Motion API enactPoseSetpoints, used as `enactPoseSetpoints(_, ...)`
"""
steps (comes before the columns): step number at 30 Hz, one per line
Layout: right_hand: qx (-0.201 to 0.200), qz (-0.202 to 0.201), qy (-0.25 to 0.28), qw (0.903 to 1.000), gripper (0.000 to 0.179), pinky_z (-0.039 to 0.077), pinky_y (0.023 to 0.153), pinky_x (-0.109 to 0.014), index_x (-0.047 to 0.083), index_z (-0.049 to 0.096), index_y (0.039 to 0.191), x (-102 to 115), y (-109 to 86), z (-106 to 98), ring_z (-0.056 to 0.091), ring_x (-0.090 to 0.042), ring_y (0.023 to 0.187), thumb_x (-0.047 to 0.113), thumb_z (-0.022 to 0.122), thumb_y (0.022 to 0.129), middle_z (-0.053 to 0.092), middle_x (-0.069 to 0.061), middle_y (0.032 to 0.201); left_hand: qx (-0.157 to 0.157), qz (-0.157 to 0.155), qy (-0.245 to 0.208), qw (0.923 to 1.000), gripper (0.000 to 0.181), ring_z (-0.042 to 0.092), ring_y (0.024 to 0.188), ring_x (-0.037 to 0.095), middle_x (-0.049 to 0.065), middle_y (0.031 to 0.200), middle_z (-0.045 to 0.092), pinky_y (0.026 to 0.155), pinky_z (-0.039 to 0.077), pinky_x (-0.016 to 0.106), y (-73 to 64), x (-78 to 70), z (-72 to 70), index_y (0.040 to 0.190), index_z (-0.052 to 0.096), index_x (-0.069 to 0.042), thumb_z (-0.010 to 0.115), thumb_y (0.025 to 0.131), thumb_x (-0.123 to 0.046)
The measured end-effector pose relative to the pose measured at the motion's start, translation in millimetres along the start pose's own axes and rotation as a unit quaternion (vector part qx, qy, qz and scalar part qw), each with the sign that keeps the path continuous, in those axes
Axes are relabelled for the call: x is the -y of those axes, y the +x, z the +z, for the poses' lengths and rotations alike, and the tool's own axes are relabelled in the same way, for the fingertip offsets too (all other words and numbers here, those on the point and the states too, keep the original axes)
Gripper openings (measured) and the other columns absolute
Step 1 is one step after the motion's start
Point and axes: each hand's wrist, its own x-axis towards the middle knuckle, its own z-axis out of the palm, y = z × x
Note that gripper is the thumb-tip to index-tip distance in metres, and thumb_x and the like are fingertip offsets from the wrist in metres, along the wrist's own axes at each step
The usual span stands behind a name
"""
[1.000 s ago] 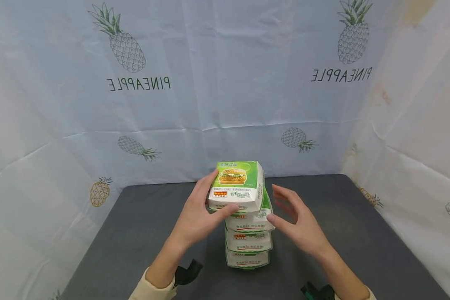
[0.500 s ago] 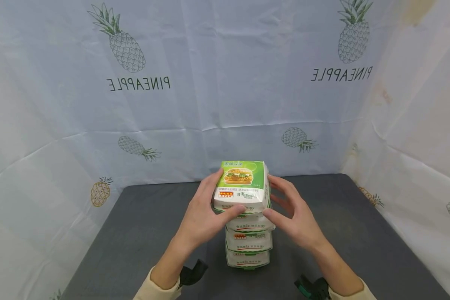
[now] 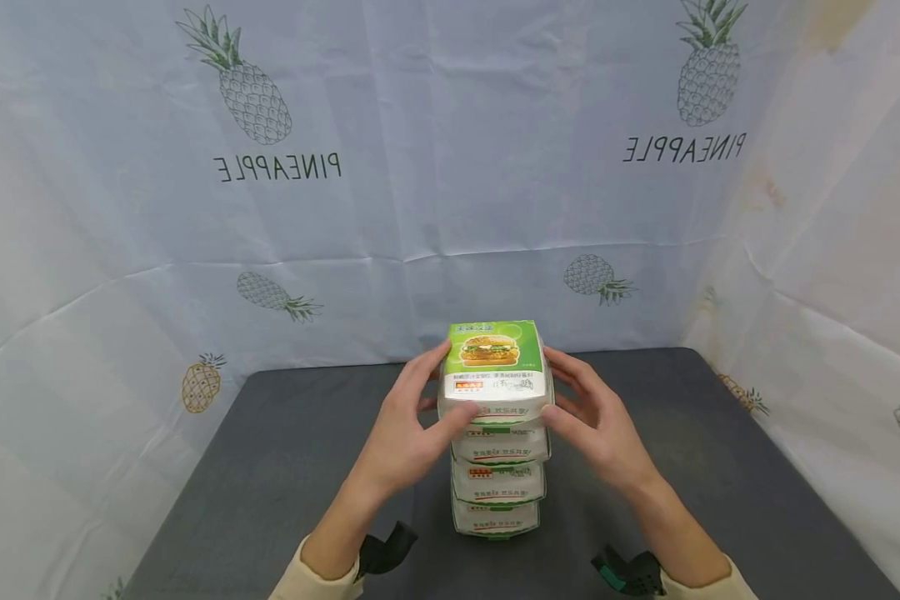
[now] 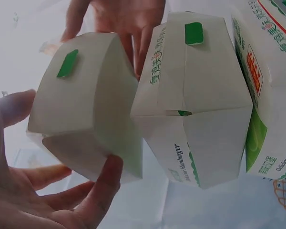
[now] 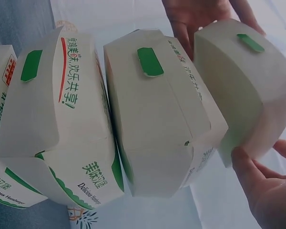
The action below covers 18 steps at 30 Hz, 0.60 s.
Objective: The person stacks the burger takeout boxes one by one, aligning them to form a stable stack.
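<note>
A green-and-white paper hamburger box (image 3: 495,367) with a burger picture on its lid tops a stack of similar boxes. My left hand (image 3: 401,437) holds its left side, thumb across the front face and fingers along the side. On the other side my right hand (image 3: 607,433) grips it, thumb at the front right corner, fingers against the right wall. Directly beneath lie a second box (image 3: 501,446), a third box (image 3: 498,483) and the bottom box (image 3: 495,518), slightly out of line. In the left wrist view the top box (image 4: 76,95) appears between both hands.
The stack stands on a dark grey table (image 3: 307,467). A white cloth (image 3: 450,167) with pineapple prints hangs behind and at both sides. Black straps (image 3: 386,546) sit at the wrists, beside cream sleeves (image 3: 318,575).
The top box has shifted right and come into line over the stack. My right hand has moved from beside the stack onto the box's right side; my left hand travelled right with it.
</note>
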Motion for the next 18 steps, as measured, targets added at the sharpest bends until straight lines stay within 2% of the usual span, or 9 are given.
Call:
enactPoseSetpoints(5, -0.002, 0.014, 0.001, 0.9999, 0.058, 0.051, 0.098, -0.025, 0.002, 0.035, 0.157, -1.6, -1.4, -3.0, 0.044, -0.015, 0.139, -0.004, 0.051, 0.101, 0.042, -0.011, 0.154, 0.004, -0.001, -0.036, 0.9993, 0.068, 0.046, 0.128, 0.018, -0.002, 0.151, 0.043, 0.097, 0.053, 0.044, -1.8, 2.8, -1.0, 0.157, 0.040, -0.024, 0.071, 0.097, -0.027)
enactPoseSetpoints(13, -0.003, 0.029, 0.001, 0.9996, 0.054, 0.052, 0.095, -0.026, 0.000, 0.038, 0.154, -3.8, -2.2, -7.3, 0.046, -0.017, 0.136, -0.003, 0.050, 0.102, 0.044, -0.010, 0.152, 0.009, 0.012, -0.061, 0.9980, 0.064, 0.047, 0.131, 0.025, 0.005, 0.153, 0.043, 0.099, 0.051, 0.050, -3.6, 7.4, -0.4, 0.156, 0.042, -0.018, 0.070, 0.098, -0.021)
enactPoseSetpoints(18, -0.004, 0.038, -0.002, 0.9993, 0.053, 0.052, 0.095, -0.026, -0.001, 0.039, 0.154, -5.7, -3.0, -9.2, 0.047, -0.017, 0.135, -0.002, 0.050, 0.102, 0.046, -0.009, 0.151, 0.011, 0.012, -0.068, 0.9975, 0.064, 0.047, 0.131, 0.025, 0.005, 0.153, 0.042, 0.100, 0.051, 0.048, -3.5, 10.2, -0.1, 0.155, 0.043, -0.017, 0.071, 0.098, -0.021)
